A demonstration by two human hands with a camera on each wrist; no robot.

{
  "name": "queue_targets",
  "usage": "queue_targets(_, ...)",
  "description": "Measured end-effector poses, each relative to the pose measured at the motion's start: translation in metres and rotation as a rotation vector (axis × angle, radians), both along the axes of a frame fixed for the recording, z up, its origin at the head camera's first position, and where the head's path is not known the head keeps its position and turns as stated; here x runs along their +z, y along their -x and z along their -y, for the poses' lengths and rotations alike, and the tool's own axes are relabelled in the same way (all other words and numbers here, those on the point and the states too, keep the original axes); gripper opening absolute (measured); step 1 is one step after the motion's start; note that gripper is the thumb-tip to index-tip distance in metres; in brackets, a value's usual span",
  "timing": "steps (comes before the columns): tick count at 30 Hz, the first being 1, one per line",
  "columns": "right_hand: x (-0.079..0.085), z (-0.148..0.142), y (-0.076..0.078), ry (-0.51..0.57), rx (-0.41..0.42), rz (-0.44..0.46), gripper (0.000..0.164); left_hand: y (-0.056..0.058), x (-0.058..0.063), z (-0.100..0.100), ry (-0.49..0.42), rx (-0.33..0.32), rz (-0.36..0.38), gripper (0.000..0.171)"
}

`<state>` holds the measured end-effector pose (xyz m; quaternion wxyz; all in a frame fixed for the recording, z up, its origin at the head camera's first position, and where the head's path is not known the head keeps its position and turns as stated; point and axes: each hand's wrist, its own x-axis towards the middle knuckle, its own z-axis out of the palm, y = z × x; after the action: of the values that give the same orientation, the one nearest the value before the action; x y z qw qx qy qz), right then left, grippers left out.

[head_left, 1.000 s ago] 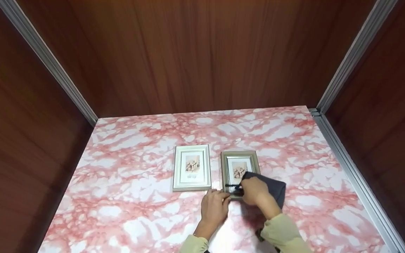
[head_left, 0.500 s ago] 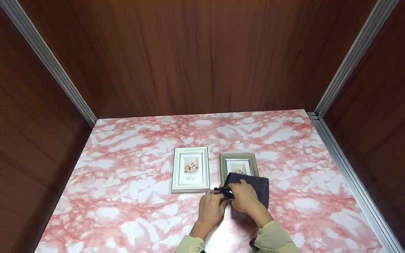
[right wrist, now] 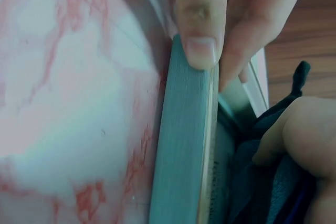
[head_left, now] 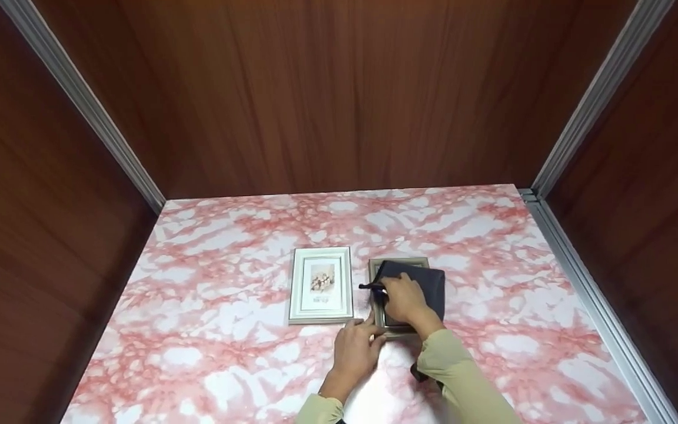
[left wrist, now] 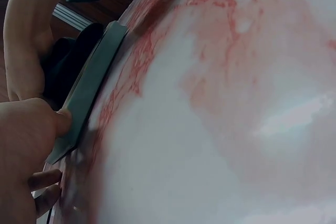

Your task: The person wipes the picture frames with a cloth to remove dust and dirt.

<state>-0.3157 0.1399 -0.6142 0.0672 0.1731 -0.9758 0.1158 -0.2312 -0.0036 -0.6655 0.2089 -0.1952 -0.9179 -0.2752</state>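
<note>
In the head view a brown-gold picture frame (head_left: 399, 336) lies on the table, mostly covered by a dark grey folded cloth (head_left: 431, 287). My right hand (head_left: 406, 301) holds this cloth against the frame's front, and a black loop sticks out at its left. At the lower left corner my left hand (head_left: 355, 350) grips the frame; the left wrist view has the thumb (left wrist: 64, 121) pressed to the frame's bottom edge (left wrist: 89, 95). The right wrist view shows fingers bunched into the cloth (right wrist: 252, 182). Most of the frame's picture is hidden.
Left of the brown frame lies a pale picture frame (head_left: 296, 288) with a flower print, a narrow gap between them. The table (head_left: 209, 330) has a red and white marbled top. Dark wood panels (head_left: 327, 100) with metal corner rails (head_left: 592, 106) enclose it on three sides.
My right hand first slid left and down with the cloth, uncovering the frame's top, then moved up across the picture. My left hand stays at the lower left corner.
</note>
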Motion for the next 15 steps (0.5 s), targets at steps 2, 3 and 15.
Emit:
queue_targets(2, -0.001, -0.001, 0.004, 0.012, -0.006, -0.003, 0.019, 0.001, 0.001, 0.0, 0.005, -0.003, 0.004, 0.014)
queue_targets(3, -0.001, -0.002, 0.006, 0.017, -0.009, -0.005, 0.018, 0.001, 0.001, -0.001, 0.008, -0.004, 0.009, 0.014)
queue_targets(15, 0.027, -0.006, -0.042, 0.029, 0.049, 0.107, 0.033, 0.001, 0.001, -0.001, 0.022, 0.009, 0.002, 0.009)
